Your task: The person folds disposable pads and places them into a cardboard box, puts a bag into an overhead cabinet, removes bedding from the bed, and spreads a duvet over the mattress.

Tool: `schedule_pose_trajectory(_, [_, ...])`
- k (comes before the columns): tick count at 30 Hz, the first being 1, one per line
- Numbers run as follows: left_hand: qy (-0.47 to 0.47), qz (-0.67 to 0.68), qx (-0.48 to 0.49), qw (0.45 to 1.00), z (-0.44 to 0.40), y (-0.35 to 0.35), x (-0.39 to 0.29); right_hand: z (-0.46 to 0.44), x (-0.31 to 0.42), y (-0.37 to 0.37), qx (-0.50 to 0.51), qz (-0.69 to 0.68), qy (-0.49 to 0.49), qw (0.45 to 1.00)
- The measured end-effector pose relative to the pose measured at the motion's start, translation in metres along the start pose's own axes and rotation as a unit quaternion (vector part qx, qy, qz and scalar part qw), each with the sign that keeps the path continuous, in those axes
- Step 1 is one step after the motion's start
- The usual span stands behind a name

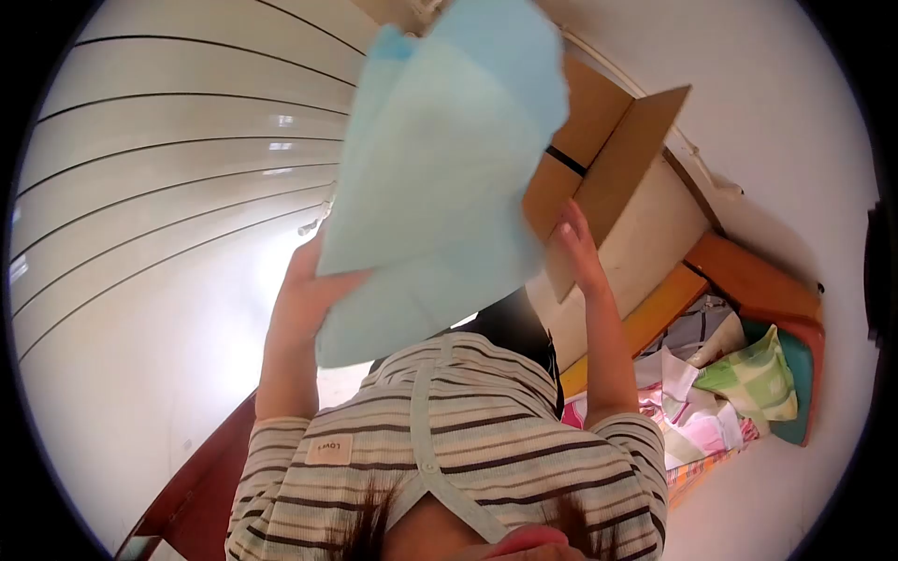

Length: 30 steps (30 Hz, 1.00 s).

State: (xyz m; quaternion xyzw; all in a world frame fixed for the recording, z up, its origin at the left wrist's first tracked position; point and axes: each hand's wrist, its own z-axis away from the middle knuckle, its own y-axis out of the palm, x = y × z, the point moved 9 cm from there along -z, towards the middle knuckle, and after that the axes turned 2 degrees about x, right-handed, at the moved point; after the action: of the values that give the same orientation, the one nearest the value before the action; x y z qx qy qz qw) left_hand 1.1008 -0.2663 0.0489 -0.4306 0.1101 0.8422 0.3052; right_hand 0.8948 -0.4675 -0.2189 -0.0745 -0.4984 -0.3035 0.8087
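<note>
A large light blue folded cloth (440, 178), thin and soft-looking, is held up in front of me and blurred along its top. My left hand (313, 276) grips its left edge, the thumb on the near side and the fingers hidden behind. On the other side, my right hand (578, 245) is raised at the cloth's right edge with its fingers pointing up. Whether it touches the cloth or the box is unclear. Just behind it stands an open cardboard box (622, 164) with a flap spread outward, partly covered by the cloth.
At the right is a bed with an orange-brown headboard (748, 280), a green checked pillow (758, 374) and rumpled pink and white bedding (687, 411). White panelling with dark lines (187, 122) runs along the left. A dark red surface (201, 467) is at the lower left.
</note>
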Motion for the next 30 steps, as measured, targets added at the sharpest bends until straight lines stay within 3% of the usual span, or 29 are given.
schedule_pose_trajectory(1, [0.001,0.024,0.058,0.998,-0.006,0.02,-0.001,-0.004,0.006,-0.004,-0.004,-0.029,0.006,1.0])
schedule_pose_trajectory(7, [-0.025,0.083,0.078,0.993,-0.033,0.059,0.001,-0.029,-0.025,-0.029,-0.006,-0.119,0.068,0.991])
schedule_pose_trajectory(9, [-0.024,0.12,0.099,0.987,-0.044,0.069,0.0,-0.018,-0.026,-0.007,0.084,-0.209,0.139,0.964])
schedule_pose_trajectory(10, [-0.019,0.16,0.116,0.98,-0.051,0.075,-0.003,-0.012,-0.025,-0.005,0.085,-0.21,0.142,0.964])
schedule_pose_trajectory(12, [-0.017,0.157,0.123,0.98,-0.07,0.08,-0.007,-0.005,-0.032,-0.005,0.006,-0.393,0.164,0.905])
schedule_pose_trajectory(14, [-0.011,0.105,0.138,0.985,-0.096,0.077,-0.01,-0.009,-0.042,-0.005,0.07,-0.439,0.151,0.883])
schedule_pose_trajectory(18, [-0.01,-0.011,0.181,0.983,-0.161,0.071,-0.007,0.009,-0.014,-0.03,-0.078,-0.479,0.036,0.874])
schedule_pose_trajectory(19, [-0.014,-0.048,0.226,0.973,-0.172,0.079,-0.006,0.007,-0.021,-0.036,-0.074,-0.471,0.042,0.878])
schedule_pose_trajectory(21, [-0.021,-0.079,0.264,0.961,-0.194,0.087,-0.001,0.006,-0.053,-0.067,-0.152,-0.155,0.115,0.969])
schedule_pose_trajectory(22, [-0.03,-0.075,0.302,0.95,-0.202,0.095,0.005,0.011,-0.047,-0.064,-0.148,-0.15,0.122,0.97])
schedule_pose_trajectory(24, [-0.044,-0.066,0.334,0.939,-0.233,0.093,0.022,0.033,-0.016,-0.067,-0.224,-0.343,0.098,0.907])
schedule_pose_trajectory(26, [-0.012,-0.023,0.209,0.978,-0.298,0.06,0.063,0.048,0.008,-0.07,-0.277,-0.35,0.085,0.891])
schedule_pose_trajectory(27, [-0.016,-0.021,0.211,0.977,-0.325,0.053,0.092,0.056,0.013,-0.077,-0.33,-0.359,0.064,0.871])
schedule_pose_trajectory(28, [0.121,-0.262,0.155,0.945,-0.353,0.038,0.105,0.057,0.007,-0.082,-0.336,-0.356,0.067,0.87])
schedule_pose_trajectory(29, [0.252,-0.479,0.088,0.836,-0.365,0.036,0.116,0.059,-0.001,-0.096,-0.36,-0.347,0.05,0.865])
schedule_pose_trajectory(30, [0.308,-0.532,0.074,0.785,-0.368,0.039,0.131,0.061,-0.004,-0.105,-0.384,-0.338,0.035,0.859])
